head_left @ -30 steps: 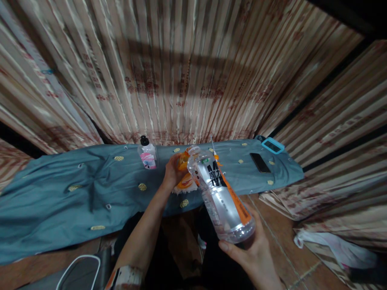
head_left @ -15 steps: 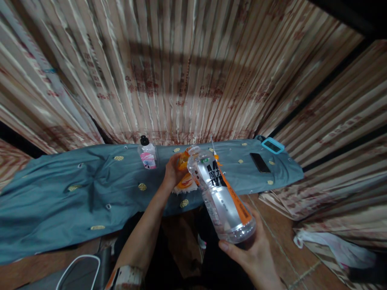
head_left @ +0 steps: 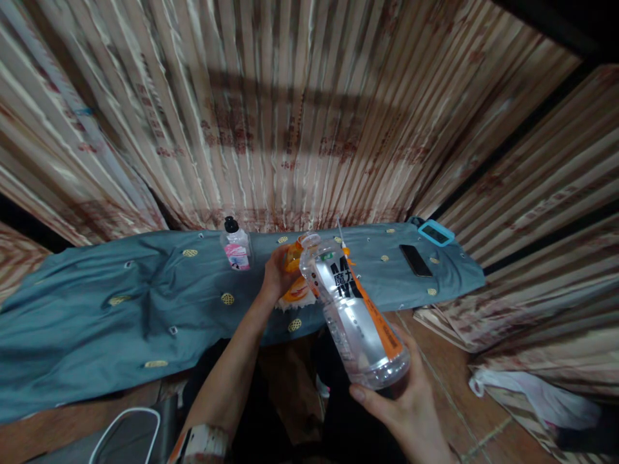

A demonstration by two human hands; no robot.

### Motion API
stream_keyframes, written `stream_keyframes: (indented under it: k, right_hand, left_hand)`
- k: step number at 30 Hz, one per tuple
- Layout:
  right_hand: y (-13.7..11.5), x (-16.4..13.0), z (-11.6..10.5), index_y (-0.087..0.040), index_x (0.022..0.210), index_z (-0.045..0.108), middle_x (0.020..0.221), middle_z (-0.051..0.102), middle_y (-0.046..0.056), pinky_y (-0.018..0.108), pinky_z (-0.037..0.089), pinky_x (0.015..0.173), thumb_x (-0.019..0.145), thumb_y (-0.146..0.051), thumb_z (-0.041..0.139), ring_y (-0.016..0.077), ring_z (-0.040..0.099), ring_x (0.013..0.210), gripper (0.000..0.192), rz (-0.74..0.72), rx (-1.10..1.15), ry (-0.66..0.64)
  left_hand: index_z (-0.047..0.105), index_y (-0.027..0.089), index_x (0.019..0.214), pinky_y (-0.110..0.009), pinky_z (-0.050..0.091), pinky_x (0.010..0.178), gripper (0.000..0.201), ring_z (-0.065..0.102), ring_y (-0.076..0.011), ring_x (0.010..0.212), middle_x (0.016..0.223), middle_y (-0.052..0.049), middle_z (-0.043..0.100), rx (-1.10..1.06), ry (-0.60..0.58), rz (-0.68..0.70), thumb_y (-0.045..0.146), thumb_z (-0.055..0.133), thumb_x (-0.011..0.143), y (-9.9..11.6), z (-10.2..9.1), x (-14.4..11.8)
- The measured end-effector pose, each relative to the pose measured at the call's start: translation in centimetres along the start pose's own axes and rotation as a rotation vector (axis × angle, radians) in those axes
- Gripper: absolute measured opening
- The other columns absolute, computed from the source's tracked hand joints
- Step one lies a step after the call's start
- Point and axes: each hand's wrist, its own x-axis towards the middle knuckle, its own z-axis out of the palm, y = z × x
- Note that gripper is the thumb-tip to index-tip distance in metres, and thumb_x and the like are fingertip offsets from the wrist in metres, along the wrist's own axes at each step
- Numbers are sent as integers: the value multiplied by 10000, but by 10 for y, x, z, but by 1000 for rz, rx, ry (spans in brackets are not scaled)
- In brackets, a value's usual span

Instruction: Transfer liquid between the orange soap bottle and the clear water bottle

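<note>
A clear plastic drink bottle [head_left: 355, 316] with a silver, black and orange label is tilted, its uncapped neck up and to the left. My right hand [head_left: 403, 390] is closed round the bottle's base. My left hand [head_left: 279, 274] is closed round a small translucent orange bottle [head_left: 293, 256], partly hidden by the fingers. The two bottle mouths meet or nearly meet; I cannot tell whether they touch. Beneath lies an orange and white piece [head_left: 294, 293] with a ragged fringe. Behind the drink bottle, an orange part with a thin pale tube [head_left: 346, 250] shows on the cloth.
A blue-grey patterned cloth [head_left: 145, 290] covers the long surface before me. On it stand a clear bottle with a black cap [head_left: 236, 248], a dark phone [head_left: 416, 260] and a blue-framed device [head_left: 436, 232]. A striped curtain [head_left: 290, 116] hangs close behind.
</note>
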Motion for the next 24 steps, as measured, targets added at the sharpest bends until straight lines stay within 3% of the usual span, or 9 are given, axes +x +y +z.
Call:
stream_keyframes:
  k: [12,18,24]
  right_hand:
    - [6,3,-2,-243,1261,483,1109,769,87,450,558,907,571,-308,868,343,733,1017,793,-76,-53,9]
    - [3,1,0,-247,1273,482,1149,751,96,486,545,943,561,-303,855,356,715,1067,805,-19,-35,36]
    - [4,1,-1,-252,1263,480,1096,775,83,495,582,889,589,-320,852,353,747,1000,773,-81,-75,20]
  left_hand:
    - [650,173,1071,-517,524,989,528,671,-337,1087,1138,-131,702,82,-18,23,322,829,597,5,-1,0]
    - [646,183,1064,-528,520,994,519,665,-335,1100,1131,-124,701,71,-20,24,324,827,598,3,-1,0]
    - [658,199,1053,-506,515,1000,512,664,-320,1092,1126,-105,706,42,-3,29,332,837,592,4,-1,0]
